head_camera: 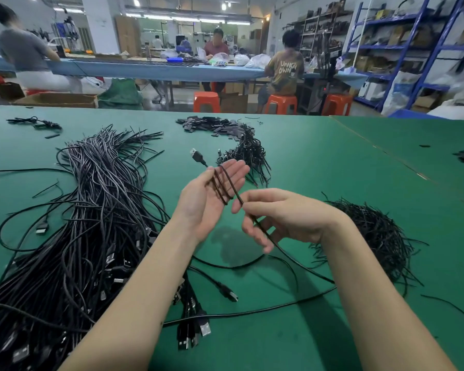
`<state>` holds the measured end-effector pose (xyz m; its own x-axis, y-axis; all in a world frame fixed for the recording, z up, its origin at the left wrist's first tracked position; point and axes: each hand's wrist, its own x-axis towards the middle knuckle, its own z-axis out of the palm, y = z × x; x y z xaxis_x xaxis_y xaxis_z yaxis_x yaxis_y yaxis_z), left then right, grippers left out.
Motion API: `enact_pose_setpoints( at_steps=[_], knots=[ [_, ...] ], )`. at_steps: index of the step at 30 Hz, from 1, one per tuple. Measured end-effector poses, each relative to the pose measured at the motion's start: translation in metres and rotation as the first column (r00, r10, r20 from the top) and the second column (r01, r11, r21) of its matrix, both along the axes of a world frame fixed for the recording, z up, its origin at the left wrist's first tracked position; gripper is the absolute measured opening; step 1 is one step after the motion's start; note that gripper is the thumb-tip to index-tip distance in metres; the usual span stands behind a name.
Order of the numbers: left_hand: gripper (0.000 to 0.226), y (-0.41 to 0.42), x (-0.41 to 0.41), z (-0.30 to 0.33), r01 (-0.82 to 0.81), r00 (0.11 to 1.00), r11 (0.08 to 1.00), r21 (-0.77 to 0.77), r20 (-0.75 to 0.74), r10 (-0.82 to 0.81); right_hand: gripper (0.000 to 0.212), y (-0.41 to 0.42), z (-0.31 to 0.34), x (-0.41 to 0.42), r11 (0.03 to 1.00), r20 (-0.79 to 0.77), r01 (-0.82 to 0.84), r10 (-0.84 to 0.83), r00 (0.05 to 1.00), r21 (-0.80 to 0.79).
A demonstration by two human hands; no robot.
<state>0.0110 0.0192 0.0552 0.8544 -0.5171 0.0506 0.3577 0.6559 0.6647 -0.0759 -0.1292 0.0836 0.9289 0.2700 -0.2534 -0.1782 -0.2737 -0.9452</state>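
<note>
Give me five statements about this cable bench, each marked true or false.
1. The cable is looped over the left hand. True.
2. The right hand lies flat on the table and holds nothing. False: it is raised and pinches the cable.
3. The cable's USB plug sticks out beyond the left hand. True.
4. The heap of loose cables lies to the right of both hands. False: it lies to their left; a pile of short black strands is on the right.
5. The table has a red top. False: it is green.
</note>
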Motion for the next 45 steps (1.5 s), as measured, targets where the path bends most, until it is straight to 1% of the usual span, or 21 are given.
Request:
enact_pose_setpoints(
  at_steps=[4,7,9,10,12,13,14,15,17,19,22,24,28,30,34,37,39,40,42,43,45],
  knots=[
    [0.044,0.007,0.0,0.008,0.106,0.993,0.987,-0.116,-0.033,-0.111,0.032,-0.008,-0.02,0.001,0.991,-0.286,-0.111,0.086,0.954,-0.074],
    [0.046,0.016,-0.002,0.011,0.195,0.981,0.978,-0.069,0.002,-0.196,0.035,-0.022,-0.032,0.006,0.998,-0.341,0.0,-0.019,0.94,-0.056],
    [0.041,0.02,-0.004,0.013,0.258,0.965,0.966,0.013,0.053,-0.258,0.02,-0.029,-0.034,0.01,0.979,-0.317,0.173,-0.131,0.939,0.108],
    [0.039,0.021,-0.006,0.012,0.276,0.955,0.958,0.082,0.091,-0.283,0.017,-0.033,-0.033,0.012,0.926,-0.318,0.276,-0.188,0.929,0.257],
    [0.042,0.019,-0.006,0.009,0.271,0.928,0.923,0.273,0.181,-0.326,0.026,-0.039,-0.027,0.016,0.738,-0.32,0.414,-0.277,0.906,0.532],
    [0.043,0.018,-0.006,0.007,0.259,0.909,0.892,0.369,0.219,-0.355,0.031,-0.041,-0.023,0.017,0.661,-0.312,0.441,-0.312,0.897,0.608],
    [0.044,0.015,-0.007,0.004,0.253,0.885,0.852,0.459,0.246,-0.396,0.032,-0.04,-0.018,0.017,0.636,-0.291,0.455,-0.351,0.89,0.624],
    [0.043,0.013,-0.007,0.001,0.251,0.857,0.803,0.541,0.262,-0.444,0.029,-0.037,-0.013,0.017,0.665,-0.242,0.473,-0.414,0.878,0.579],
    [0.043,0.006,-0.009,-0.006,0.231,0.826,0.714,0.66,0.254,-0.502,0.025,-0.028,-0.005,0.017,0.756,-0.055,0.544,-0.566,0.823,0.363],
    [0.043,-0.001,-0.011,-0.012,0.177,0.852,0.7,0.692,0.248,-0.461,0.028,-0.017,0.003,0.017,0.778,0.153,0.582,-0.621,0.768,0.239],
    [0.042,-0.012,-0.015,-0.013,0.103,0.925,0.807,0.581,0.243,-0.293,0.032,0.004,0.015,0.014,0.842,0.404,0.524,-0.527,0.748,0.128],
    [0.04,-0.015,-0.015,-0.01,0.096,0.957,0.895,0.436,0.206,-0.203,0.033,0.016,0.017,0.01,0.913,0.446,0.401,-0.39,0.806,0.074],
    [0.042,-0.001,-0.004,0.0,0.14,0.988,0.973,0.184,0.032,-0.148,0.031,0.017,0.01,0.003,0.988,0.326,0.137,-0.104,0.94,-0.079],
    [0.044,0.005,0.0,0.003,0.153,0.988,0.985,0.08,-0.033,-0.151,0.029,0.009,0.003,0.003,0.993,0.213,0.061,-0.039,0.976,-0.096],
    [0.036,-0.002,-0.006,0.005,0.116,0.992,0.987,0.112,-0.066,-0.109,0.031,-0.006,-0.012,0.005,0.999,0.05,-0.029,0.03,0.998,-0.038],
    [0.029,-0.011,-0.012,0.002,0.103,0.993,0.982,0.157,-0.076,-0.092,0.032,-0.012,-0.021,0.006,0.994,0.028,-0.018,0.021,0.999,-0.109],
    [0.029,-0.012,-0.013,0.001,0.098,0.993,0.984,0.147,-0.074,-0.088,0.035,-0.016,-0.024,0.009,0.983,0.071,0.106,-0.096,0.993,-0.15],
    [0.028,-0.011,-0.013,0.002,0.107,0.992,0.986,0.13,-0.076,-0.097,0.033,-0.018,-0.023,0.011,0.972,0.097,0.198,-0.186,0.978,-0.124],
    [0.028,-0.007,-0.013,0.004,0.155,0.986,0.984,0.082,-0.08,-0.149,0.02,-0.022,-0.02,0.014,0.933,0.128,0.36,-0.359,0.924,0.02],
    [0.028,-0.005,-0.013,0.004,0.188,0.98,0.98,0.065,-0.075,-0.183,0.013,-0.024,-0.018,0.015,0.919,0.122,0.381,-0.392,0.912,0.102],
    [0.029,-0.003,-0.014,0.004,0.236,0.971,0.969,0.072,-0.053,-0.232,0.017,-0.025,-0.016,0.014,0.924,0.118,0.335,-0.359,0.926,0.186]
  ],
)
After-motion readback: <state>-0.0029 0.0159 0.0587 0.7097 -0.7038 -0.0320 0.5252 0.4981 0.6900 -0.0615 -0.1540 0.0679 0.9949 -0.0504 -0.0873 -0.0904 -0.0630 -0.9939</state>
